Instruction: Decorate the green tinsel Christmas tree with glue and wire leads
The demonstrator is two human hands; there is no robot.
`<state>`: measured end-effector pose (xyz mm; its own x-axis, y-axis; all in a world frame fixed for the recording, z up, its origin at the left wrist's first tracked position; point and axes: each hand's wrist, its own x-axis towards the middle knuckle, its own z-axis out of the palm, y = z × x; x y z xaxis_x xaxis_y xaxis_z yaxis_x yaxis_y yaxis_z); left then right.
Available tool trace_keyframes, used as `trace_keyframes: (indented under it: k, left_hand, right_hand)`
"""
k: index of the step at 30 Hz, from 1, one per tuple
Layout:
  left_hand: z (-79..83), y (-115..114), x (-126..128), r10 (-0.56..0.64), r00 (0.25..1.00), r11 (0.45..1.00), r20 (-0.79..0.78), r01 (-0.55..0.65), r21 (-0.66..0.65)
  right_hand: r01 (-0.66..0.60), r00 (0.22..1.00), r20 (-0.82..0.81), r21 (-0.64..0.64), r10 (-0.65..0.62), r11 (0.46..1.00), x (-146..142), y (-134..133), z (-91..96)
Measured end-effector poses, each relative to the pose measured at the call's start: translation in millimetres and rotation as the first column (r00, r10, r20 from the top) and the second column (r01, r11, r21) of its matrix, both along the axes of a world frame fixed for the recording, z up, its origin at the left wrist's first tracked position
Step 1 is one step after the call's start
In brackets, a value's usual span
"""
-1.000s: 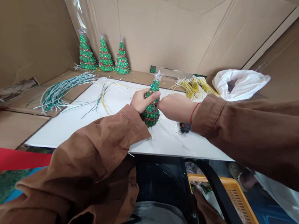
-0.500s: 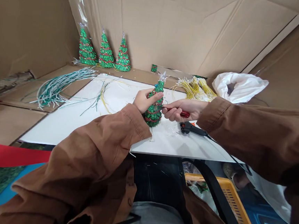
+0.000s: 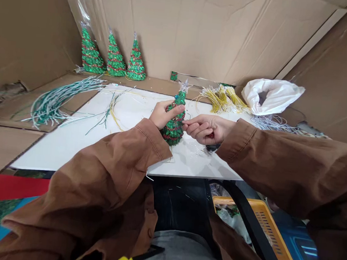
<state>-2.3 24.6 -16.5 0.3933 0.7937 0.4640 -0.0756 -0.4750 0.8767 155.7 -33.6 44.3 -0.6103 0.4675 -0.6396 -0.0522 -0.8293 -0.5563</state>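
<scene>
While the left hand (image 3: 162, 115) is closed around the upper part of a beaded miniature Christmas tree (image 3: 173, 127), its thumb across the front, the right hand (image 3: 205, 128) is curled round a mostly hidden red-handled tool (image 3: 211, 135), fingertips at the tree's right side. Topped by a clear star (image 3: 184, 86), this tree is roughly upright over the middle of the white desk (image 3: 68, 149); whether its base touches is unclear. Just beyond it lie yellow-and-white wires (image 3: 221, 100); a green-and-white wire bundle (image 3: 51, 99) lies to the left.
</scene>
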Motion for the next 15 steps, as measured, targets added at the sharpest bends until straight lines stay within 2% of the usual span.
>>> trace_keyframes:
  k: [3, 6, 11, 13, 15]
  left_hand:
    - [0.8, 1.5, -2.0, -0.004, 1.0, 1.0, 0.0, 0.004, 0.023]
    - [2.4, 1.5, -4.8, 0.01, 1.0, 0.998, -0.026, -0.008, 0.064]
    - [4.4, -6.6, -2.3, 0.008, 0.999, 0.996, -0.048, -0.003, 0.094]
    - [4.3, -9.6, 0.4, -0.006, 0.998, 0.995, -0.061, 0.012, 0.097]
    - [4.0, -10.2, 1.1, 0.029, 0.997, 0.995, -0.073, -0.022, 0.099]
  right_hand:
    - [0.088, 0.996, -0.004, 0.012, -0.088, 0.996, -9.6, -8.9, -0.2]
    - [0.156, 0.982, 0.089, 0.087, -0.164, 0.984, -19.5, -18.6, 6.2]
    - [0.12, 0.947, 0.28, 0.145, -0.157, 0.982, -24.1, -31.7, 16.8]
    - [0.114, 0.93, 0.327, 0.172, -0.165, 0.979, -22.3, -37.1, 18.8]
    - [0.114, 0.919, 0.35, 0.206, -0.182, 0.972, -18.8, -44.5, 20.9]
